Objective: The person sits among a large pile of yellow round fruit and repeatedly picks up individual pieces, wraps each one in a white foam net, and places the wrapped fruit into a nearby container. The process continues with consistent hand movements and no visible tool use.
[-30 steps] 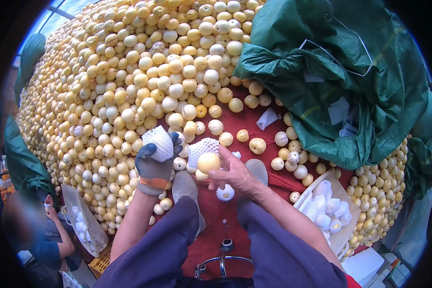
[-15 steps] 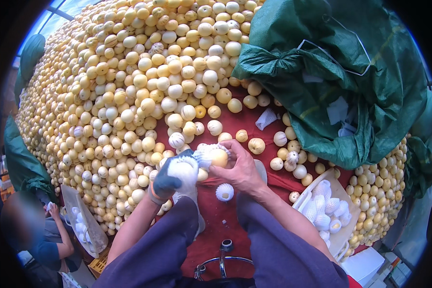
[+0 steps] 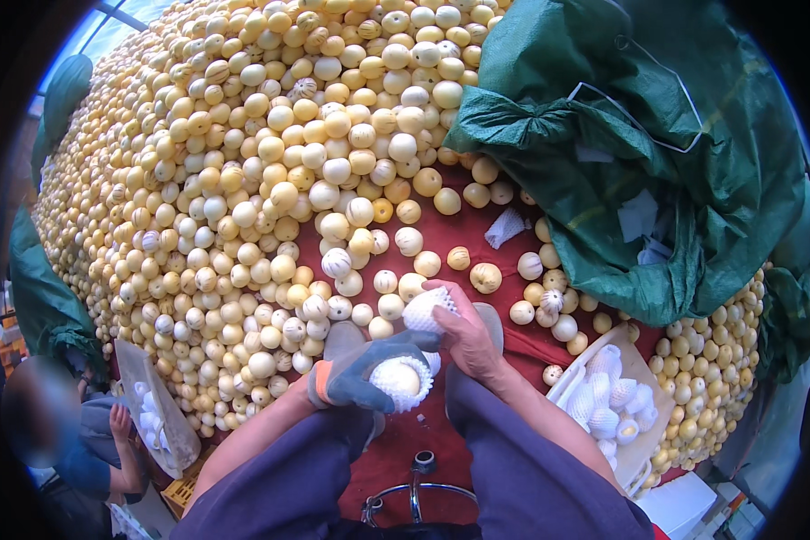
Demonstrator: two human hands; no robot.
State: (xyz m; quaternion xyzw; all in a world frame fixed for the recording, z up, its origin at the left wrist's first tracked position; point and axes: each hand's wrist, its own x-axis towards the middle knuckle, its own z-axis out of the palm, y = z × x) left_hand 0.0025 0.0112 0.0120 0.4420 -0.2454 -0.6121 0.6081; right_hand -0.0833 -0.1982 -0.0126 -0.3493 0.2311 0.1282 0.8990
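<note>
My left hand [image 3: 362, 373], in a grey-blue glove with an orange cuff, is closed on a white foam net [image 3: 400, 384]. A pale yellow round surface, seemingly a pepino melon, shows in the net's opening. Just above it, my bare right hand [image 3: 470, 337] grips a pepino melon in a white foam net [image 3: 426, 310], with the thumb across its side. Behind the gloved hand, another white netted piece [image 3: 435, 362] peeks out, mostly hidden. Loose pepino melons [image 3: 409, 240], pale yellow and some purple-striped, lie on the red cloth [image 3: 450, 229] beyond my hands.
A huge heap of pepino melons [image 3: 243, 135] rises ahead and left. Green sacking [image 3: 621, 180] covers the far right. Beside my right leg stands a tray [image 3: 652, 364] of netted fruit [image 3: 607, 396]. At left, a person [image 3: 108, 450] sits near another tray [image 3: 166, 423].
The fruit at my right hand, its yellow side bare before, is now covered by net. My left hand has come down and right, turning its white net so the opening shows.
</note>
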